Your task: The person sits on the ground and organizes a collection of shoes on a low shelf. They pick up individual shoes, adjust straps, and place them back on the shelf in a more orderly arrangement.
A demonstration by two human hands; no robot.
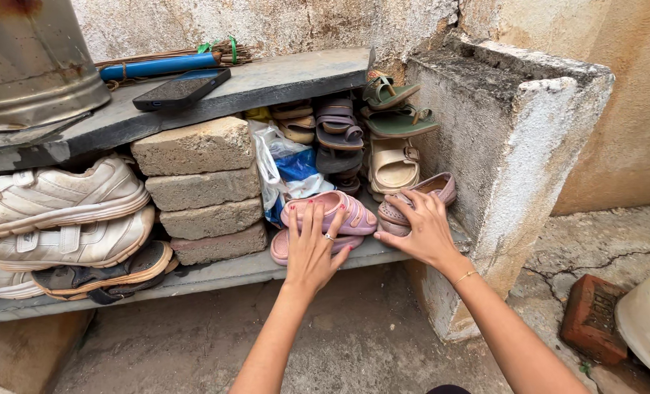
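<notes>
My left hand (312, 246) rests flat, fingers spread, on a pair of pink sandals (343, 209) stacked at the front of the lower stone shelf (215, 273). My right hand (421, 226) touches a mauve slip-on shoe (433, 186) lying just to the right of them, beside the concrete side wall (515, 146). Behind these stand piled sandals: purple (338, 124), green (396, 120) and cream (392, 164).
Stacked stone blocks (201, 186) prop the upper slab (281, 76), which carries a black phone (181, 89), a blue-handled broom (157, 66) and a metal vessel (29, 62). White sneakers (55, 193) lie at left, plastic bags (285, 164) in the middle, a red brick (593, 317) on the ground.
</notes>
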